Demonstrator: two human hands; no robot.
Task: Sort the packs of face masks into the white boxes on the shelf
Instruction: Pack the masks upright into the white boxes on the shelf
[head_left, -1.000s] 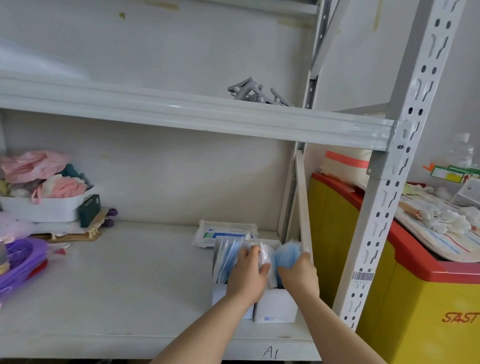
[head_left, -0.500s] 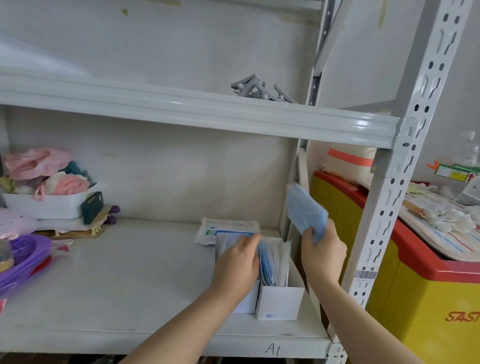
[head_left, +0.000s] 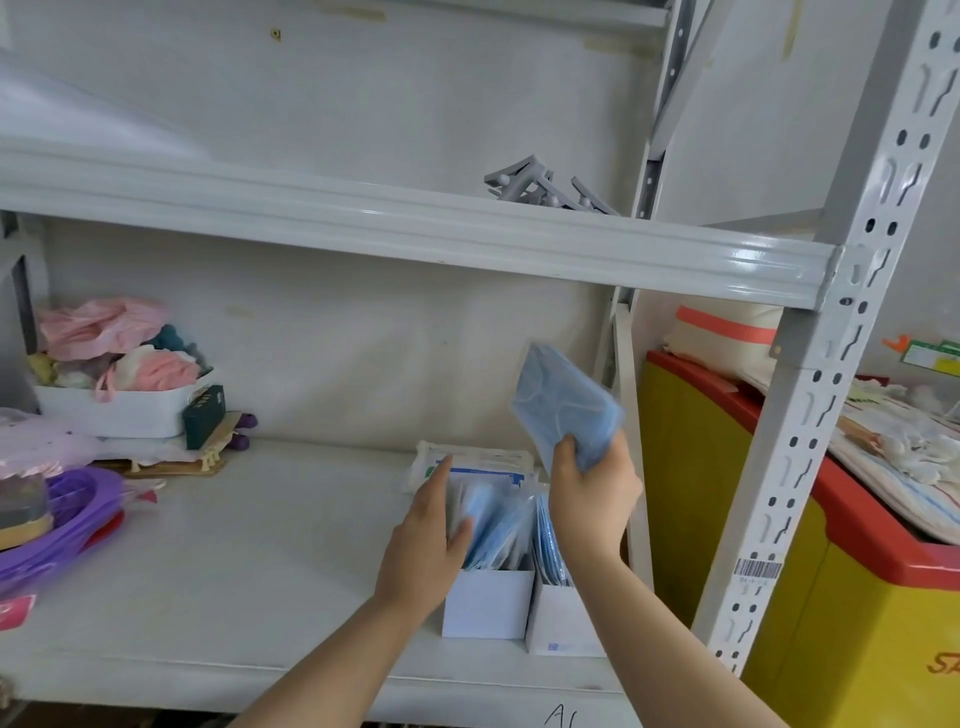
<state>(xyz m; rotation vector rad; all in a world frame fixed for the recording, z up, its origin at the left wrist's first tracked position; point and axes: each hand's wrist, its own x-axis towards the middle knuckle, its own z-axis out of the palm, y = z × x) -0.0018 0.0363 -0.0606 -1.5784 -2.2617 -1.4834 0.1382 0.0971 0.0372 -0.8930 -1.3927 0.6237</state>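
Observation:
Two white boxes stand side by side at the front right of the lower shelf: the left box (head_left: 485, 603) and the right box (head_left: 558, 621). Both hold upright packs of blue face masks (head_left: 498, 525). My right hand (head_left: 592, 493) grips a blue mask pack (head_left: 563, 410) and holds it up above the boxes. My left hand (head_left: 428, 540) presses its fingers against the packs in the left box, holding them aside. Behind the boxes, a flat white pack (head_left: 475, 462) with blue print lies on the shelf.
A white tub (head_left: 111, 410) of pink and white items, a dark green box (head_left: 203, 415) and a purple basket (head_left: 57, 525) sit at the shelf's left. The shelf post (head_left: 810, 395) stands right of my right hand. A yellow and red chest (head_left: 841, 597) is beyond it.
My right hand has pulled a blue mask pack out of the right box and lifted it, then carried it left above the boxes. My left hand stayed on the left box's packs.

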